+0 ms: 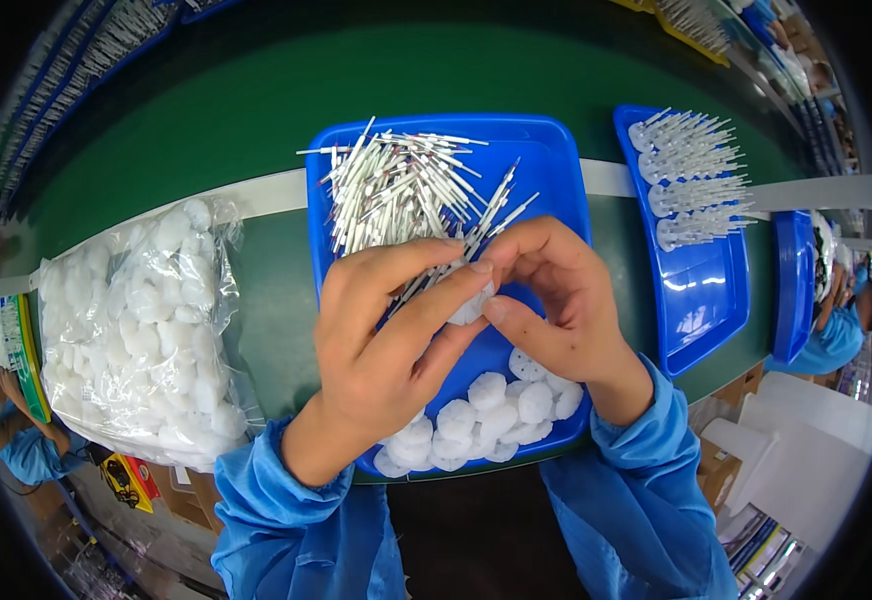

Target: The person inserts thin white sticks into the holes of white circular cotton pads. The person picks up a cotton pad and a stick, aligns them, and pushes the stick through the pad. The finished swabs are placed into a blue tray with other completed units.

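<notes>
My left hand is closed, its fingertips around a small white round plastic cap above the blue tray. Thumb and forefinger of my right hand pinch at the same cap's right edge; whether a stick is in the pinch is hidden by the fingers. Thin white sticks lie in a loose heap at the tray's far left. Several grey thin sticks slant out just beyond my fingertips. More white round caps are piled along the tray's near edge, below my hands.
A clear bag of white caps lies left on the green table. To the right, a second blue tray holds rows of caps with sticks attached. Another blue tray stands farther right. Co-workers' blue sleeves show at both sides.
</notes>
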Motion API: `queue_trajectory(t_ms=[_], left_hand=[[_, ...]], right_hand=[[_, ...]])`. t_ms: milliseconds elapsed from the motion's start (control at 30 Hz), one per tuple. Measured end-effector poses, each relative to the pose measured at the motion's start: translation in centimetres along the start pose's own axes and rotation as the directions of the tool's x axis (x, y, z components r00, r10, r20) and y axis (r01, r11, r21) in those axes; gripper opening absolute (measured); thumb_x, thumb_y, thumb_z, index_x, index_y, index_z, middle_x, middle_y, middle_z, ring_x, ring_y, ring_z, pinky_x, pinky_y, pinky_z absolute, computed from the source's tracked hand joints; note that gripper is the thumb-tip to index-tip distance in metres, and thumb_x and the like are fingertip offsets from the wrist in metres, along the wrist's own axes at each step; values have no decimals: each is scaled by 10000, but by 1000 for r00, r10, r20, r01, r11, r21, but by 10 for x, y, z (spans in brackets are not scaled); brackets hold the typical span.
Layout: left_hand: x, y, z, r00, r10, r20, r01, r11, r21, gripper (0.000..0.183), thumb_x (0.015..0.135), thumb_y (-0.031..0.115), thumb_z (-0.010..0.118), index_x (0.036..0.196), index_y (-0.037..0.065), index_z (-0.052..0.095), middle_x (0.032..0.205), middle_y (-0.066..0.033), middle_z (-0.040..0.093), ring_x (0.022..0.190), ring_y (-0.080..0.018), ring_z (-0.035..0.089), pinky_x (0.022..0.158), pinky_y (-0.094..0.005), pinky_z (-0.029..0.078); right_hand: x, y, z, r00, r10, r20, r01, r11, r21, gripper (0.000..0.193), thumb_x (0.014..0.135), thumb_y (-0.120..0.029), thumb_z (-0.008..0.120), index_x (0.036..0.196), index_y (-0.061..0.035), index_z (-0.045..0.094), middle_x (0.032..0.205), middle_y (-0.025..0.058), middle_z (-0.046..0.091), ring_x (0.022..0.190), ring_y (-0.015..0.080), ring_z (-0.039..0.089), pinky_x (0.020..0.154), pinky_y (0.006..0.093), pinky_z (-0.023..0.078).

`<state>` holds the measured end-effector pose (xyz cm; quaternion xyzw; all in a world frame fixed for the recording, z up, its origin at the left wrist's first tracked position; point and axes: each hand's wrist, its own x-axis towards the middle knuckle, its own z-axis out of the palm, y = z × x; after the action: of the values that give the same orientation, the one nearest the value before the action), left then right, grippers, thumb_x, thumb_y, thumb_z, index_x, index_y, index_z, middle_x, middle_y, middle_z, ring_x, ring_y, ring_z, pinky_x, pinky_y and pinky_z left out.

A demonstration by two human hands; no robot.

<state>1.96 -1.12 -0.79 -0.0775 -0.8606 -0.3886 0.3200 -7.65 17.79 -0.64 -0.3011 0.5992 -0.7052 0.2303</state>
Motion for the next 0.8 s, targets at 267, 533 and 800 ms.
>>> queue_trajectory(t_ms=[267,533,800], left_hand=[[-1,-2,1,998,67,15,-68,997,23,567,685,61,952,1233,92,811,1195,-93,734,1048,-279,666,804,-366,535],[-2,-5,-4,991,-69,115,108,919,-380,326,943,230,826,1201,31,843,1189,-121,711,967,-211,675,779,-329,552],[-8,-8,-11,859,-471,202,495,662,-562,318,1034,11,726,1351,-12,750,1263,-116,673,1028,-145,697,825,-263,571]], right_hand=[[0,-5,3,1000,-10,-12,9,997,-83,275,961,42,764,1214,-1,663,1021,22,709,934,104,709,840,294,591],[30,-9,-36,932,-336,134,240,295,-925,191,858,-53,790,1048,-69,786,1042,80,791,905,243,771,836,375,603],[49,-11,-30,901,-113,418,417,-32,-908,132,855,-95,702,978,-102,749,1007,55,714,1062,235,703,1115,456,508]])
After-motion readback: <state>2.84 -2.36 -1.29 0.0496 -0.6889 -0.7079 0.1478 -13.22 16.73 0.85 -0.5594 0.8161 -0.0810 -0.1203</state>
